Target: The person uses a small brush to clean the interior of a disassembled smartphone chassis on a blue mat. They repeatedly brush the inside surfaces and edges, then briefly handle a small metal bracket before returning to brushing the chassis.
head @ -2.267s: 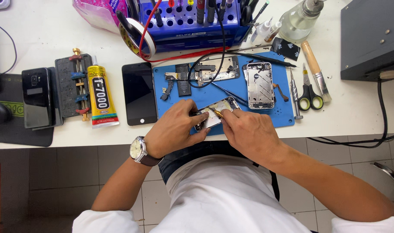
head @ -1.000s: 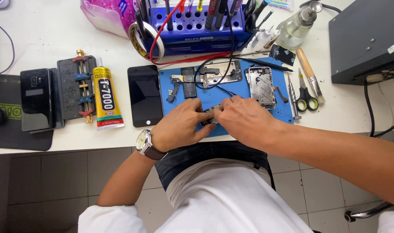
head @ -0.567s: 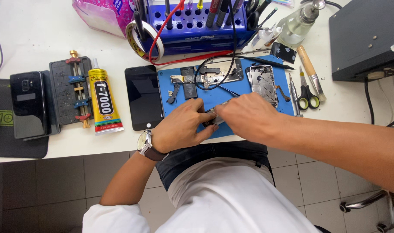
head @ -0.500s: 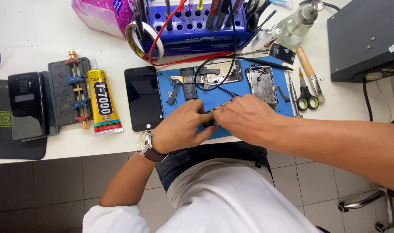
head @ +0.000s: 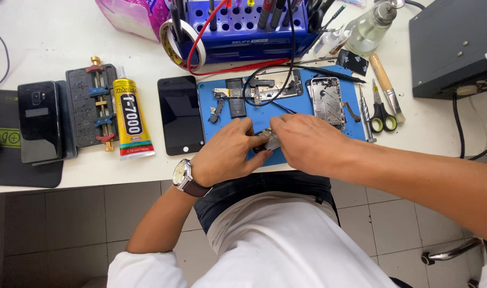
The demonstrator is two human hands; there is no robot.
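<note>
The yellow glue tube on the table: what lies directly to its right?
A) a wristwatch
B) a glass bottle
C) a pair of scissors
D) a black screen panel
D: the black screen panel lies just right of the yellow glue tube, beside the blue mat.

The mat (head: 286,112) looked matt blue rubber on a smooth white bench (head: 67,48). The frame (head: 327,100) was bare shiny metal, the screen (head: 180,114) glossy black glass, the brush (head: 385,85) handle plain wood.
</note>
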